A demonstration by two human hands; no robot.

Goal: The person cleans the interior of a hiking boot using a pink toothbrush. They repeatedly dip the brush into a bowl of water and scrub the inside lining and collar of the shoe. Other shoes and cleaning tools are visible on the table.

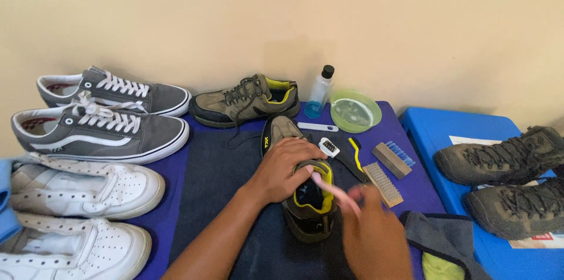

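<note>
- Now, at lower centre of the frame, the left hand (286, 165) presses down on an olive shoe (302, 189) with yellow lining, fingers clenched over its tongue.
- The right hand (373, 230) is blurred; its fingers seem to be grasping a pale brush (335, 189) at the shoe's collar.
- Judging by that, cleaning of this shoe is under way; its mate (247, 101) waits at upper centre, untouched.
- A clear bottle (320, 92) with a black cap and blue liquid stands beside a green bowl (355, 111).
- White paper sheets (470, 139) lie on the blue box at right.
</note>
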